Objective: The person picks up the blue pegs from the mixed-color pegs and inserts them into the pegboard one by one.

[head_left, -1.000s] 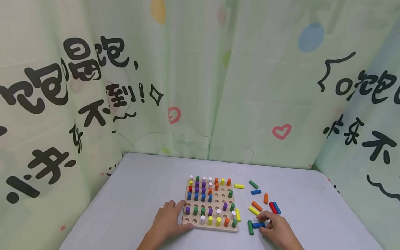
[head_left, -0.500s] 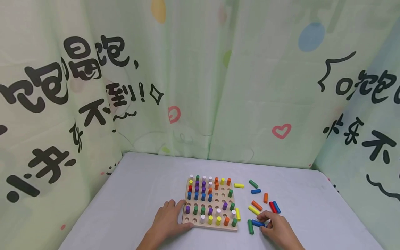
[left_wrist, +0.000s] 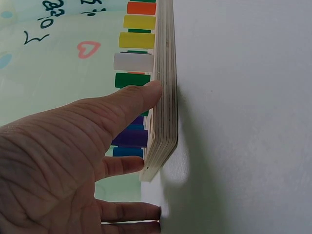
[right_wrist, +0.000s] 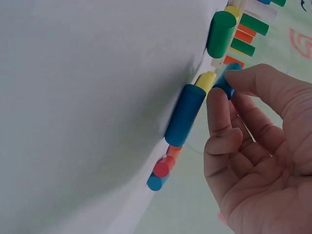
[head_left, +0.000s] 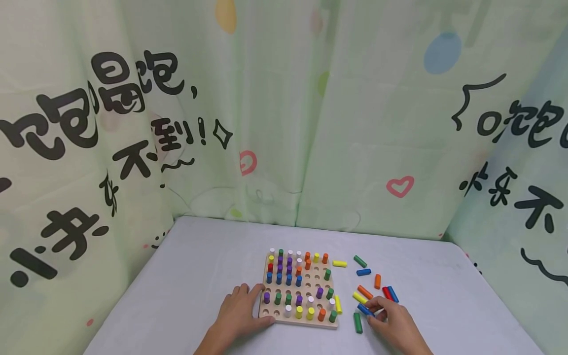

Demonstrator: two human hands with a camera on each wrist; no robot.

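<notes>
A wooden pegboard (head_left: 301, 323) stands on the white table with rows of coloured pegs upright in its holes. My left hand (head_left: 241, 309) rests at its near left corner. In the left wrist view, the thumb (left_wrist: 141, 95) lies straight against the near edge and the index finger (left_wrist: 124, 166) touches the corner. My right hand (head_left: 392, 318), right of the board, pinches a blue peg (right_wrist: 228, 80) between thumb and fingers, tilted just above the table. A green peg (head_left: 358, 323) lies beside it. In the right wrist view another blue peg (right_wrist: 185, 115) lies near the hand.
Loose pegs lie right of the board: yellow (head_left: 339, 264), green (head_left: 360, 261), blue (head_left: 364, 272), orange (head_left: 377, 281) and red (head_left: 387, 294) among them. A printed curtain (head_left: 284, 148) encloses the table (head_left: 213, 261) at the back and sides.
The blue peg in my right hand has lifted and shifted slightly away from me, off the green peg, which has moved slightly right. My left hand and the board have stayed put.
</notes>
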